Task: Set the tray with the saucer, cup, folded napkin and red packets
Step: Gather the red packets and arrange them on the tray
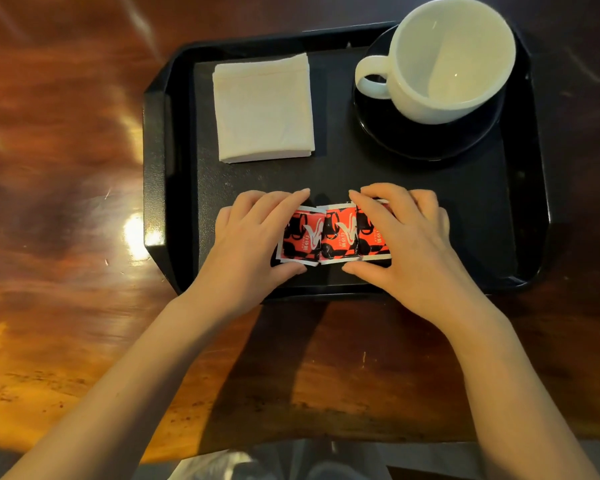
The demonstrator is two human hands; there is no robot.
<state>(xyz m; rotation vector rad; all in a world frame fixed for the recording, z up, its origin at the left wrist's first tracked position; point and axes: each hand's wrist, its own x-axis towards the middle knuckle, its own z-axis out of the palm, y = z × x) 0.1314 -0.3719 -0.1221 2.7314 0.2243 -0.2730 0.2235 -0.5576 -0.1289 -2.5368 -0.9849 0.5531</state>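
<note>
saucer mostly under cup

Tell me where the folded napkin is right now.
In the head view, the folded napkin lies flat on the black tray's far left, left of the white cup, beyond the red packets.

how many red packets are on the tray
3, in an overlapping row on the tray: left packet at the left hand, middle packet between the hands, right packet at the right hand. Hands may hide more.

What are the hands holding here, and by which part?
The row of red packets on the tray: left hand pinches its left end, right hand its right end.
</note>
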